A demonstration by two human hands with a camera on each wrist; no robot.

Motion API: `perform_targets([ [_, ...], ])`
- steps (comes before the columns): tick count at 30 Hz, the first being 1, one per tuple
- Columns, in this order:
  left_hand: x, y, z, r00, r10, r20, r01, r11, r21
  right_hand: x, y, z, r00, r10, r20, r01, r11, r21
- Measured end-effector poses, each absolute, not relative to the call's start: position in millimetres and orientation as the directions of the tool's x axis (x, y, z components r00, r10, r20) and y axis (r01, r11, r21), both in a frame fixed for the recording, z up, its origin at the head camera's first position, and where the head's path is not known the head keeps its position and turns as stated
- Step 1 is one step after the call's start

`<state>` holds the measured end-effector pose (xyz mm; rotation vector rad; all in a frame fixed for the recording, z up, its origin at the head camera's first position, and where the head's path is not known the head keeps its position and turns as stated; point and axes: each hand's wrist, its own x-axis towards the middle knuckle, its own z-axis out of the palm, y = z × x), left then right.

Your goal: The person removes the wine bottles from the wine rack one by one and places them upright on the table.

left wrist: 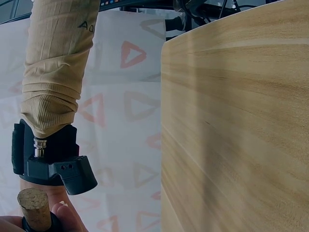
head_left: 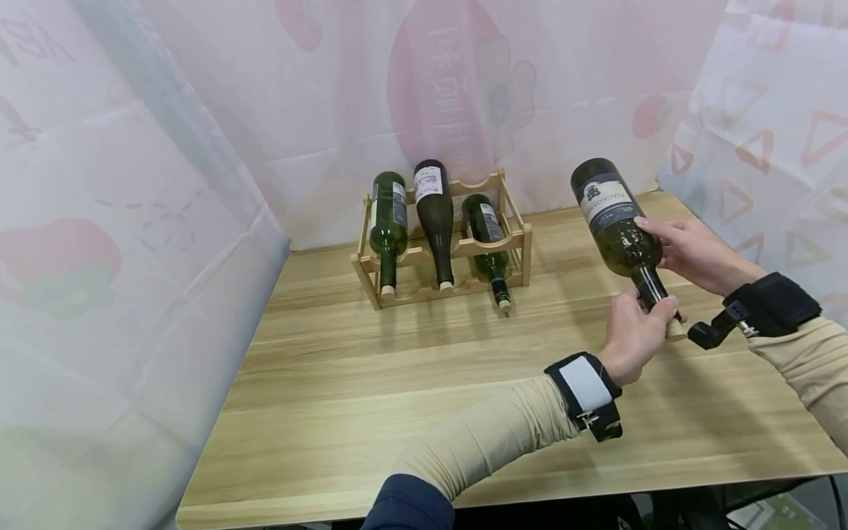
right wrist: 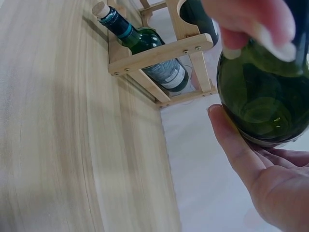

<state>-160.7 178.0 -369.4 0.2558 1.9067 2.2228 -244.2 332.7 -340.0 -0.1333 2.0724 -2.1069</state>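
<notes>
I hold a dark green wine bottle (head_left: 616, 221) tilted in the air above the right side of the wooden table (head_left: 371, 383), base up and away, corked neck toward me. My left hand (head_left: 636, 331) grips its neck just above the cork (left wrist: 34, 208). My right hand (head_left: 689, 254) wraps round the bottle's body (right wrist: 263, 101) near the shoulder. A small wooden bottle rack (head_left: 442, 243) stands at the back of the table with three bottles lying in it, necks toward me: a green one (head_left: 388, 224) on the left, a dark one (head_left: 433, 213) in the middle, a green one (head_left: 486, 235) on the right.
Printed white and pink cloth screens (head_left: 132, 184) enclose the table on the left, back and right. The table's right edge (left wrist: 164, 121) lies close under my hands. Black wrist straps carry the cameras (head_left: 762, 309).
</notes>
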Motion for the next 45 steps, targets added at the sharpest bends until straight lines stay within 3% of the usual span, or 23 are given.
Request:
perform_targets([
  [21, -161, 180, -371, -0.964, 0.266, 0.008, -0.048, -0.203, 0.978, -242, 334, -342, -0.984, -0.168, -0.051, 0.059, -0.043, -0.997],
  [27, -162, 178, -372, -0.960, 0.280, 0.012, -0.031, -0.148, 0.989, -241, 334, -342, -0.984, -0.167, -0.066, 0.085, -0.110, -0.990],
  [32, -166, 172, -372, -0.944, 0.319, 0.086, 0.072, -0.056, 0.996, -241, 332, -342, -0.985, -0.164, -0.051, 0.084, -0.204, -0.975],
  [36, -172, 165, -372, -0.912, 0.359, 0.197, 0.240, 0.080, 0.967, -243, 333, -342, -0.987, -0.159, -0.034, 0.074, -0.251, -0.965],
  [40, -183, 155, -380, -0.833, 0.418, 0.363, 0.487, 0.240, 0.840, -243, 335, -343, -0.988, -0.148, -0.040, 0.079, -0.265, -0.961],
  [42, -190, 150, -386, -0.742, 0.458, 0.490, 0.655, 0.337, 0.677, -243, 336, -343, -0.989, -0.137, -0.053, 0.090, -0.279, -0.956],
  [45, -200, 142, -393, -0.571, 0.530, 0.627, 0.810, 0.488, 0.325, -241, 335, -343, -0.990, -0.127, -0.068, 0.104, -0.300, -0.948],
])
